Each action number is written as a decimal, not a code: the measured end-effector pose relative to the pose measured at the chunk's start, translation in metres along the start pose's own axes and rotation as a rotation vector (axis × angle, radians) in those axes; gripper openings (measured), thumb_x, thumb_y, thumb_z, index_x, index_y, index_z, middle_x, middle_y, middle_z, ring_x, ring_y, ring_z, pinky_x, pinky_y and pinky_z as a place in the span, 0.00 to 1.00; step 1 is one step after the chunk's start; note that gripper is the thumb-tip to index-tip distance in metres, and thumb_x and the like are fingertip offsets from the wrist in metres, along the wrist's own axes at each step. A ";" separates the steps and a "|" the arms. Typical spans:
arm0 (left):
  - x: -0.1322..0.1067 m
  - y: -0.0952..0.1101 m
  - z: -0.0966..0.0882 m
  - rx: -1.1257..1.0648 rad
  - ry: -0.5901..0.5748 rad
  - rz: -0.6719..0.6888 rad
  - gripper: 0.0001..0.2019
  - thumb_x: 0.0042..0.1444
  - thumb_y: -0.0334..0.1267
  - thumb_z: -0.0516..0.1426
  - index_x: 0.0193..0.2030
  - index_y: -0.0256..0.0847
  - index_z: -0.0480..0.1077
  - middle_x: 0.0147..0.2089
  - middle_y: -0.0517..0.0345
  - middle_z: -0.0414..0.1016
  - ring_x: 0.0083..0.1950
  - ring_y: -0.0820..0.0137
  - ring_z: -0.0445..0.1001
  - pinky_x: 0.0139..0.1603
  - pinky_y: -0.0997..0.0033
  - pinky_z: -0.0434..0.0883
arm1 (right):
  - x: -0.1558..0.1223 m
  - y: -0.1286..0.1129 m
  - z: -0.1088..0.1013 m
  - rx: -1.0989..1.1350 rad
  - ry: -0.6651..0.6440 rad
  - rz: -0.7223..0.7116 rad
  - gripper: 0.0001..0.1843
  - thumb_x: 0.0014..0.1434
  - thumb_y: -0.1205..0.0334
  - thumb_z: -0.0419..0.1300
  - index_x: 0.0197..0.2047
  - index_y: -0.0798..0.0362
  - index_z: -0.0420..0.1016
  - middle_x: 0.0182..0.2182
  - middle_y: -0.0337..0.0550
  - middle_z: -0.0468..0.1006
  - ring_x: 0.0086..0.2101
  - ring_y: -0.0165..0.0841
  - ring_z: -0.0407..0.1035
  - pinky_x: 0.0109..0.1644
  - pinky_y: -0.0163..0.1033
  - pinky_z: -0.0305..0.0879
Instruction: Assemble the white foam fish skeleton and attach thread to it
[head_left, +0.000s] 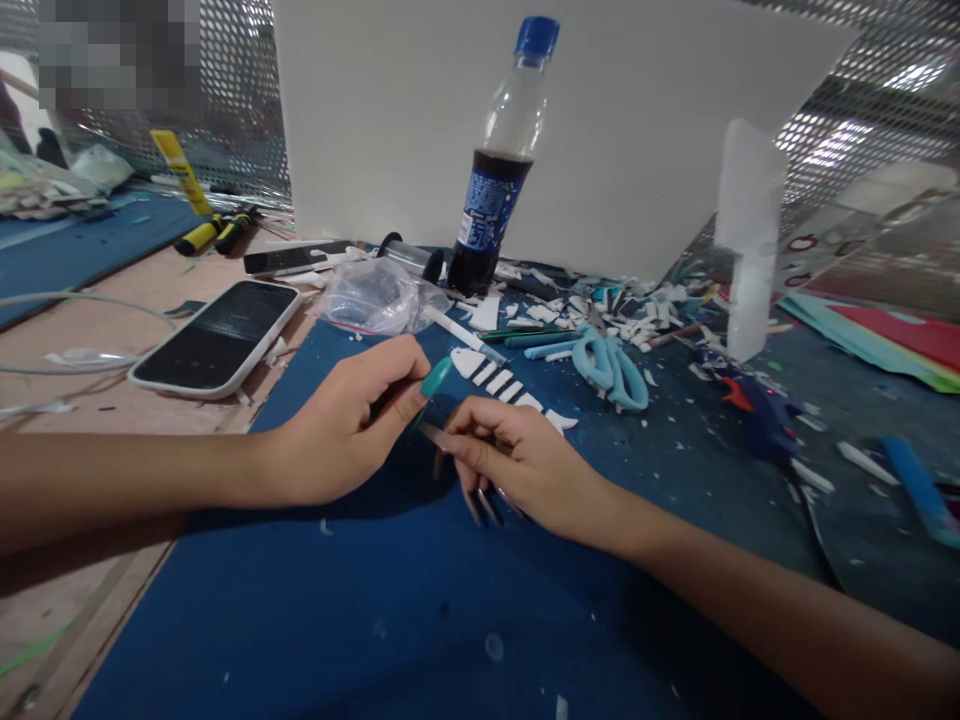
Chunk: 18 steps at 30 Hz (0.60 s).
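Note:
My left hand (352, 425) rests on the blue mat (360, 600), its fingers curled in with the thumb's teal nail pointing right; whatever it pinches is hidden. My right hand (517, 460) lies just to the right, fingers curled under, long nails touching the mat, its fingertips almost meeting the left thumb. Right behind both hands lies a row of white cut foam pieces (506, 385) laid out like a fish skeleton.
A dark soda bottle (495, 170) stands before a white board (615, 130). Light blue scissors (611, 365), pens and white scraps (600, 310) lie to the right. A phone (217, 335) and plastic bag (375, 295) sit left. A glue gun (757, 410) is at right.

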<state>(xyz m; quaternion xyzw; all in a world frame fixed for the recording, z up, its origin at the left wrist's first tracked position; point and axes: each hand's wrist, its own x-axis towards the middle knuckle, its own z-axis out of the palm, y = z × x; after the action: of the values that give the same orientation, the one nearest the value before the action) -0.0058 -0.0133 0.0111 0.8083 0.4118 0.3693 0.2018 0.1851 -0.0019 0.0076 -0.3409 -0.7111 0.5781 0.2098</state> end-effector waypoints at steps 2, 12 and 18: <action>0.000 0.000 -0.001 0.000 0.016 0.036 0.09 0.61 0.29 0.46 0.29 0.39 0.57 0.27 0.63 0.55 0.27 0.76 0.55 0.27 0.74 0.58 | 0.000 0.000 0.001 -0.028 0.007 0.005 0.10 0.61 0.58 0.56 0.30 0.54 0.65 0.17 0.32 0.67 0.16 0.23 0.65 0.20 0.28 0.63; -0.005 0.002 -0.002 0.029 -0.095 0.340 0.09 0.57 0.23 0.47 0.31 0.40 0.55 0.29 0.61 0.58 0.30 0.75 0.58 0.29 0.74 0.61 | -0.005 -0.009 0.000 -0.194 -0.049 -0.164 0.16 0.49 0.55 0.68 0.32 0.56 0.68 0.20 0.33 0.67 0.20 0.23 0.62 0.22 0.27 0.58; -0.006 0.002 -0.003 0.024 0.102 0.331 0.09 0.56 0.23 0.48 0.30 0.40 0.56 0.28 0.62 0.57 0.30 0.74 0.59 0.30 0.73 0.61 | -0.007 -0.002 0.000 -0.174 -0.072 -0.200 0.15 0.65 0.58 0.49 0.30 0.56 0.66 0.19 0.35 0.70 0.16 0.21 0.64 0.21 0.26 0.61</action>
<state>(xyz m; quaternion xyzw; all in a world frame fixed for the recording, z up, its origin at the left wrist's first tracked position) -0.0088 -0.0193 0.0117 0.8478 0.2870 0.4329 0.1074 0.1892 -0.0077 0.0104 -0.2642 -0.7960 0.5023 0.2102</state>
